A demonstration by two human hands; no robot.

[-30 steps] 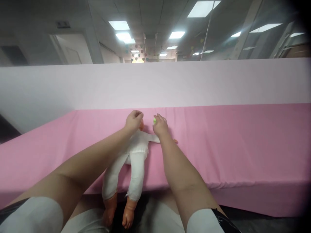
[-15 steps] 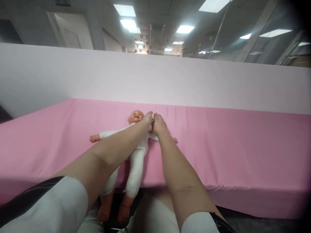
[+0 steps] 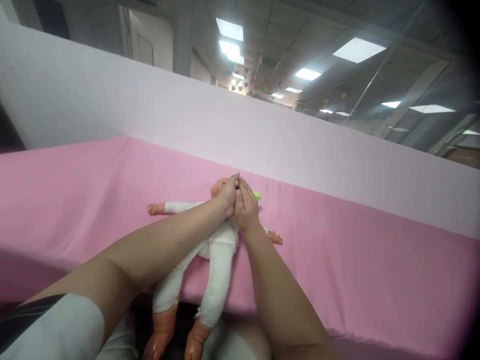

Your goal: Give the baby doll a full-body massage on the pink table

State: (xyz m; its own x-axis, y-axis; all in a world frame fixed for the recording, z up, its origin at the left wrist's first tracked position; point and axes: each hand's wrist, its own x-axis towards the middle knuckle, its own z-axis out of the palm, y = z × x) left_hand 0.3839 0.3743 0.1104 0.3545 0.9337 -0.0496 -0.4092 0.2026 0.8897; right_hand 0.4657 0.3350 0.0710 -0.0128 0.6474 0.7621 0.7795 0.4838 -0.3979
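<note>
A baby doll (image 3: pixel 221 255) in a white fabric body lies on its back, its orange-brown feet hanging over the near edge of a pink-covered bed. Above its chest and partly over its head, my left hand (image 3: pixel 227 197) and my right hand (image 3: pixel 246 206) meet palm to palm. The right hand's fingers are stretched out and point away from me. My left hand's thumb is up, and its other fingers are mostly hidden against the right palm. A small bright green thing (image 3: pixel 257 195) shows just beyond my right hand; its kind cannot be made out.
The pink sheet (image 3: pixel 322 255) spreads to both sides of the doll. A low white wall (image 3: pixel 180 120) runs along the bed's far side, with glass above it. Lit ceiling panels (image 3: pixel 358 50) and a pale door (image 3: pixel 150 37) are visible beyond.
My view has tilted, so the wall now slopes down to the right. My hands have come closer together, palms touching. The green thing has come into sight.
</note>
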